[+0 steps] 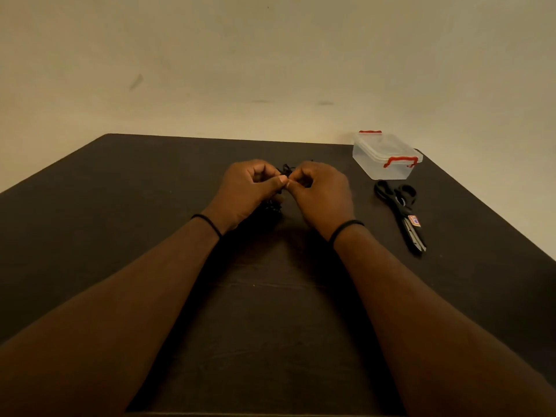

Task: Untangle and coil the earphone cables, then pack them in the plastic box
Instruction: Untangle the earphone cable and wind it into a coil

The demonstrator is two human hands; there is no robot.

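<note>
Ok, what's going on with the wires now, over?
Both hands, left and right, pinching tangled earphone cables. Plastic box lid on. Scissors beside it, not blocking.

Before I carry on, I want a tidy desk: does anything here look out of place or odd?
Only the scissors, lying beside the plastic box, which is closed though cables must go in. Both hands, left hand and right hand, pinch the tangled earphone cable. Nothing looks spilled or damaged.

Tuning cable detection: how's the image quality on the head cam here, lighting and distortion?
Head view: dim, warm yellow cast; black earphone cables between left hand and right hand nearly vanish against the dark table; table edges splay from wide-angle distortion; clear plastic box and scissors stay readable.
</note>
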